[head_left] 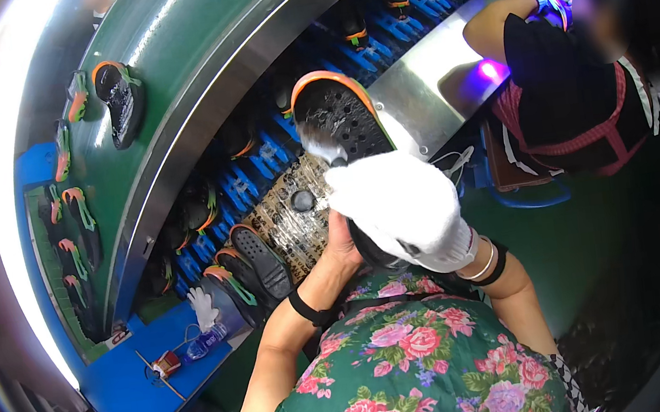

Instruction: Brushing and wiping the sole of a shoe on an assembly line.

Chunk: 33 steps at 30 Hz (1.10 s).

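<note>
A black shoe sole (344,111) with an orange rim and small holes is held up in front of me, toe end away. My left hand (340,241), bare, is closed round its near end. In a white glove, my right hand (403,206) is closed on a brush, whose handle is mostly hidden by the glove. The pale bristles of the brush (318,140) touch or hover just over the sole's left side; they are blurred. Below them lies a tape-covered brown board (292,231) with a round dark spot (303,201).
Several soles stand in a blue rack (268,160) ahead, beside a grey sole (261,258). More lie on a green conveyor (163,30) behind a metal rail. A blue table (134,383) at left holds a glove (203,306) and a bottle (203,344). A co-worker (561,90) sits right.
</note>
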Each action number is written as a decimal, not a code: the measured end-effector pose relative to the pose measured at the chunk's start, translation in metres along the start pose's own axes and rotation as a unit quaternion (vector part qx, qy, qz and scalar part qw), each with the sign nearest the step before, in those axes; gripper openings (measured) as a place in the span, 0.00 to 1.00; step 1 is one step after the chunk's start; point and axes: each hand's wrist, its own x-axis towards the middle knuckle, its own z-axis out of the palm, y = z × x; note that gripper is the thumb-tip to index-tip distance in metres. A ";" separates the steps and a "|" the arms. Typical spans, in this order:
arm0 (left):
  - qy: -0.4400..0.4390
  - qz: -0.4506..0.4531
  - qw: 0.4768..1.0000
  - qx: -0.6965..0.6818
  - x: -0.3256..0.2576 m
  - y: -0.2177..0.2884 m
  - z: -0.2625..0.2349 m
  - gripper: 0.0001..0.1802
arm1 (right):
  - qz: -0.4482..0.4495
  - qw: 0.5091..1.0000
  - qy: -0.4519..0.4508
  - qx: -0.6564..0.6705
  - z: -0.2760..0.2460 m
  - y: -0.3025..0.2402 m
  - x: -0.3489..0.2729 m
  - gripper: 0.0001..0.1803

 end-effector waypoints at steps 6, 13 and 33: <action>-0.172 -0.027 0.974 -0.142 -0.002 0.010 0.000 0.49 | 0.018 0.998 0.050 -0.033 -0.001 0.010 -0.017 0.21; -0.231 0.007 0.965 -0.126 0.009 0.018 0.001 0.54 | 0.028 0.998 0.048 0.037 -0.007 0.001 -0.002 0.15; -0.210 0.068 0.960 -0.170 0.015 0.041 0.054 0.56 | 0.033 0.992 0.060 0.107 0.001 0.009 -0.020 0.13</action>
